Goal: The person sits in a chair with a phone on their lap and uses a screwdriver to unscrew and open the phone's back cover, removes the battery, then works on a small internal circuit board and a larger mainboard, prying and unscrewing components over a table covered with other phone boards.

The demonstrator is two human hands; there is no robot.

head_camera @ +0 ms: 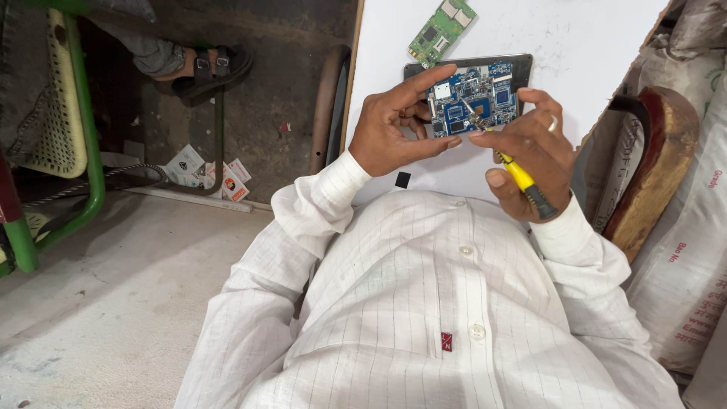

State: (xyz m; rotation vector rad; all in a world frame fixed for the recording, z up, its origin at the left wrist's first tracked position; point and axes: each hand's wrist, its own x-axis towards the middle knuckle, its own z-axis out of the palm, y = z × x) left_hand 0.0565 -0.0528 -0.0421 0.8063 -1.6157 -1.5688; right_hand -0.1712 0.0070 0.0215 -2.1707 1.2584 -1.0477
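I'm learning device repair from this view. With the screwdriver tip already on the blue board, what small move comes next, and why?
Probably a slow turn of the yellow screwdriver by the right hand. Its tip sits on the blue circuit board, and the left hand braces the opened device at its edge.

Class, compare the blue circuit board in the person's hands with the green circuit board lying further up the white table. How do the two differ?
The blue circuit board sits inside a dark device frame; the green circuit board lies bare on the white table.

The blue one is steadied by the left hand while the right hand works on it with a yellow-handled screwdriver; the green one is untouched.

The blue board looks wider, the green narrower and tilted.

Both carry small chips.
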